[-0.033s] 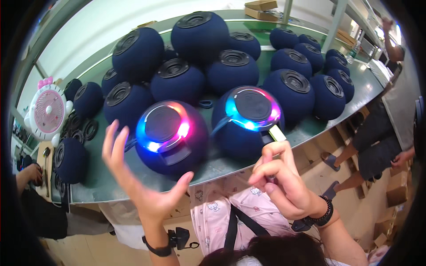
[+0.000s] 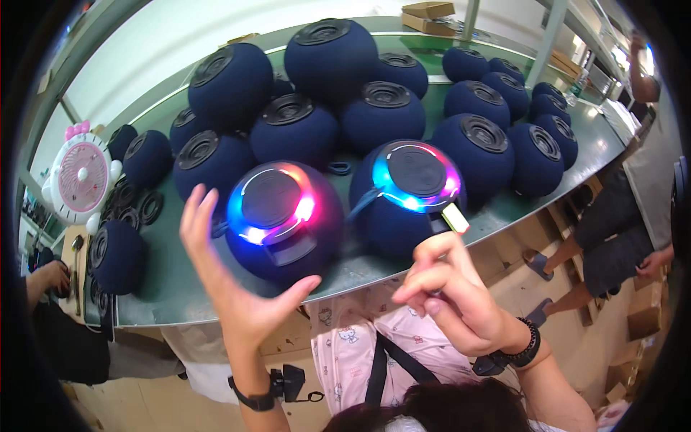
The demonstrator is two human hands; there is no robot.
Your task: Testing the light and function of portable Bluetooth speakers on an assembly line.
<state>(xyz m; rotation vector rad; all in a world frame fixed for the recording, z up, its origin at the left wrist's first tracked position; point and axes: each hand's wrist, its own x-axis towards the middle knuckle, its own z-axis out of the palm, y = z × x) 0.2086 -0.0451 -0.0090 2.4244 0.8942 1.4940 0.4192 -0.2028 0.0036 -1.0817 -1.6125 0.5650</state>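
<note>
Two dark-blue round speakers with glowing coloured rings stand at the table's front: the left speaker [image 2: 291,263] and the right speaker [image 2: 389,227]. A pale yellow-and-black stick [image 2: 453,217] pokes from the right one's front slot. My left hand [image 2: 241,288] is spread open at the left speaker's left and lower side, nothing visibly in it. My right hand [image 2: 457,302] is curled below the right speaker, fingertips bent toward the thumb; what they hold, if anything, is hidden.
Several unlit speakers [image 2: 331,65] crowd the green table [image 2: 173,306]. A pink-and-white fan [image 2: 75,173], black rings [image 2: 150,209] and a spoon [image 2: 76,259] are at left. A co-worker's hand [image 2: 54,277] is at far left; another person [image 2: 604,252] stands at right, near cardboard boxes [image 2: 644,309].
The view has shifted slightly, so the speakers sit a little further right. My left hand is a bit higher and further right; my right hand is slightly further left relative to the right speaker.
</note>
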